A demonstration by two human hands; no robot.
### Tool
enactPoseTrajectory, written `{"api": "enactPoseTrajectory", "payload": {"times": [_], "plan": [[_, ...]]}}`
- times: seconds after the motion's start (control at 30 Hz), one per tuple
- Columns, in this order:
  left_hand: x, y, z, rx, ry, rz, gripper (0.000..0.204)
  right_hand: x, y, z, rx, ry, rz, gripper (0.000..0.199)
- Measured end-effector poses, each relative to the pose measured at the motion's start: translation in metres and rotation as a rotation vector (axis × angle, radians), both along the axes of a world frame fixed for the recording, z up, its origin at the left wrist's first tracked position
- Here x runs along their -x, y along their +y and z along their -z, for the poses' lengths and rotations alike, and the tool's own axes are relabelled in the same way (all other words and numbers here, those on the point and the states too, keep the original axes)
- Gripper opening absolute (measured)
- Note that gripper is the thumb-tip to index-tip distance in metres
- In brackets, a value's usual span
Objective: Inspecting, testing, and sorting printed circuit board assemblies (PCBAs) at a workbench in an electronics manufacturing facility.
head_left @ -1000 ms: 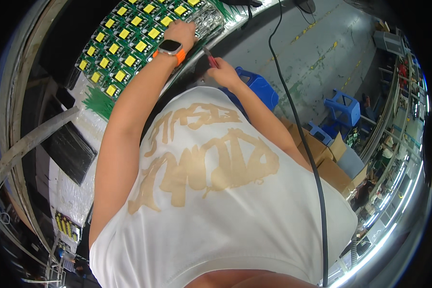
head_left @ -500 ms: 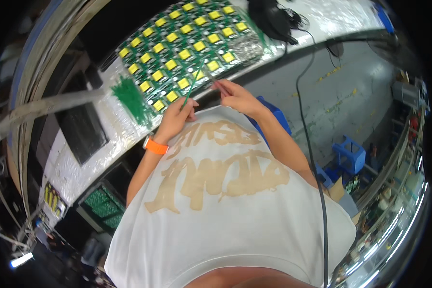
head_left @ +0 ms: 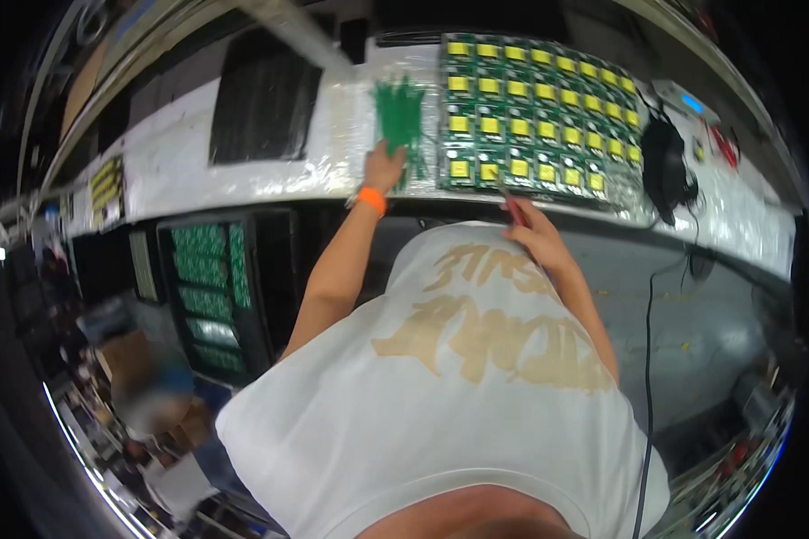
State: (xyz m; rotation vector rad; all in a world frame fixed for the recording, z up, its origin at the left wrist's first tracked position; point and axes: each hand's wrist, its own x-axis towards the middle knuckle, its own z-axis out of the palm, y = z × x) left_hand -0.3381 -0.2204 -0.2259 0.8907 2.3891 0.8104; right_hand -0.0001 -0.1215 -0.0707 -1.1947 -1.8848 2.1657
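Observation:
My left hand, with an orange band at its wrist, reaches over the near end of a pile of thin green strands that look like wires. Its thumb and finger appear apart on the strands; no strand is plainly gripped. My right hand is closed around a small red-handled tool with a thin metal tip. That tip points at the near edge of a block of green circuit boards, laid in rows, each carrying a yellow square part. Whether the tool is pliers or tweezers cannot be made out.
Shiny wrap covers the long workbench. A black sheet lies left of the strands. Right of the boards are a black bag-like item and a box with a blue display. A black cable hangs down at the right. Below the bench, a rack holds green boards.
My left hand has gone from the boards' near edge leftward to the green pile; the strand it held no longer shows in it. My right hand still holds the tool. The view has turned left.

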Motion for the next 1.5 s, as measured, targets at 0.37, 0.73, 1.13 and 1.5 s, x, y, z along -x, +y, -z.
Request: {"api": "enactPoseTrajectory", "payload": {"times": [0.37,0.73,1.13,1.5], "plan": [[-0.092,-0.095,-0.037,-0.269,0.059,-0.329,0.022,0.015,0.03,-0.017,0.252,-0.032,-0.071,0.047],[-0.281,-0.29,-0.123,-0.128,0.566,-1.307,0.016,-0.001,0.07,-0.03,0.361,-0.003,-0.471,0.042],[-0.444,-0.428,0.009,-0.425,-0.601,-2.571,0.036,-0.004,0.043,-0.032,0.517,-0.069,-0.493,0.04],[-0.292,-0.552,0.095,0.1,-0.086,-2.279,0.062,-0.007,-0.004,-0.043,0.412,-0.236,-0.337,0.038]]}}
